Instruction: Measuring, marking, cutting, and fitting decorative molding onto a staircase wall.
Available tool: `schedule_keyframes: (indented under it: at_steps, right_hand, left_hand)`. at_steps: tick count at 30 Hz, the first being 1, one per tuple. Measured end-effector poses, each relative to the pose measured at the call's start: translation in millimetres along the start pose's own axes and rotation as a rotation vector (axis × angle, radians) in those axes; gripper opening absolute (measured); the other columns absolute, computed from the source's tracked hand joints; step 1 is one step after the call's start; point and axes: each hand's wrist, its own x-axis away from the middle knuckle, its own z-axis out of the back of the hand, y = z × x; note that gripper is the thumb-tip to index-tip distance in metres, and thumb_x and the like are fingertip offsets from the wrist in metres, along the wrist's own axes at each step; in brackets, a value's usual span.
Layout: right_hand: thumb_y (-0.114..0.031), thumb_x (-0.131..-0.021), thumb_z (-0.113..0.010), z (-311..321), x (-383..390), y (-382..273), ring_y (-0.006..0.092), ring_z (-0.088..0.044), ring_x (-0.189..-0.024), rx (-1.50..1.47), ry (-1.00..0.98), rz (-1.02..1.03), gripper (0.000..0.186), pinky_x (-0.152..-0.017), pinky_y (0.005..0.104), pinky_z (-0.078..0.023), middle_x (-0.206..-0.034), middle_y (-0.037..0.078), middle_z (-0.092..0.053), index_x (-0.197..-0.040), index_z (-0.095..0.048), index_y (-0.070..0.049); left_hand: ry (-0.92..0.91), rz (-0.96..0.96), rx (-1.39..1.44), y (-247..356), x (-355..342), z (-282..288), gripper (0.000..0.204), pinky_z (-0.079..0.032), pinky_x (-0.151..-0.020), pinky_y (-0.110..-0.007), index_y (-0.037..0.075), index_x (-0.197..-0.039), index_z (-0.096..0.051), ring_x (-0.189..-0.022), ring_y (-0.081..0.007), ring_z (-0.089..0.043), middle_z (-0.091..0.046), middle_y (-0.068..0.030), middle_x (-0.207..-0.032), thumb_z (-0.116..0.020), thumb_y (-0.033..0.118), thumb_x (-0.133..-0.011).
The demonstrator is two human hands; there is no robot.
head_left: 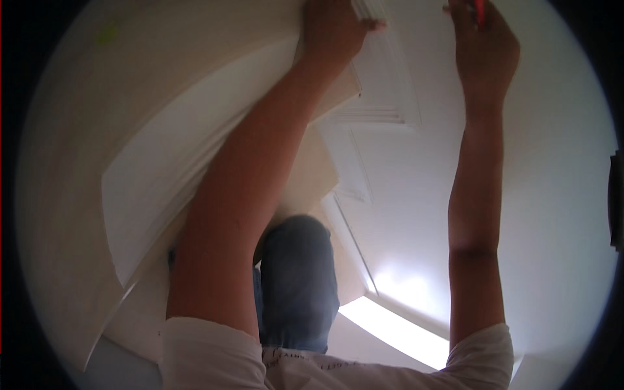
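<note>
Both my arms reach up to the top of the picture. My left hand (335,32) is by the ribbed white moulding (383,49), beside the edge of a cream panel (348,91). One of its digits stretches out to the right; the other fingers are cut off by the frame's upper edge, and I see nothing held. Closed around a slim red object (480,13), my right hand (487,49) is in front of a smooth white surface (409,162). Only a short red piece shows between the fingers, so its kind stays unclear.
A large cream curved-looking surface (58,195) with a white sheet-like area (156,169) spans the left. My knee in dark trousers (299,279) is at the lower middle. A bright light strip (396,331) runs along the lower right. Something dark (616,201) shows at the right rim.
</note>
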Motion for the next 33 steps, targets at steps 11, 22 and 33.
schedule_keyframes:
  at_steps: [11,22,33]
  right_hand:
    - [-0.014,-0.092,-0.069,-7.5,-76.4,-19.6,0.0294,-0.070,-0.082,0.413,0.038,0.183,0.022,-0.072,0.0399,-0.056,-0.095,0.012,-0.072,-0.112,-0.070,-0.005]
    - [-0.014,-0.090,-0.070,-21.1,-80.0,-11.0,0.0320,-0.067,-0.081,0.426,-0.003,0.185,0.012,-0.070,0.0427,-0.055,-0.096,0.012,-0.065,-0.096,-0.069,-0.004]
    - [-0.007,-0.085,-0.072,-15.2,-79.1,-4.9,0.0280,-0.070,-0.084,0.421,-0.003,0.309,0.016,-0.067,0.0397,-0.057,-0.108,0.007,-0.065,-0.101,-0.073,-0.006]
  left_hand:
    - [0.334,-0.088,0.067,2.5,15.9,-24.6,0.103,-0.037,-0.112,-0.045,-0.013,-0.147,-0.035,-0.134,-0.0418,-0.047,-0.031,-0.0331,-0.156,-0.086,0.035,-0.072]
    - [0.282,-0.014,0.061,3.0,15.2,-29.0,0.104,-0.036,-0.113,-0.044,-0.011,-0.148,-0.035,-0.136,-0.0407,-0.045,-0.030,-0.0312,-0.158,-0.085,0.038,-0.072]
    - [0.313,-0.010,0.090,4.5,17.0,-27.0,0.103,-0.037,-0.112,-0.045,-0.009,-0.148,-0.035,-0.137,-0.0400,-0.044,-0.032,-0.0302,-0.157,-0.086,0.036,-0.071]
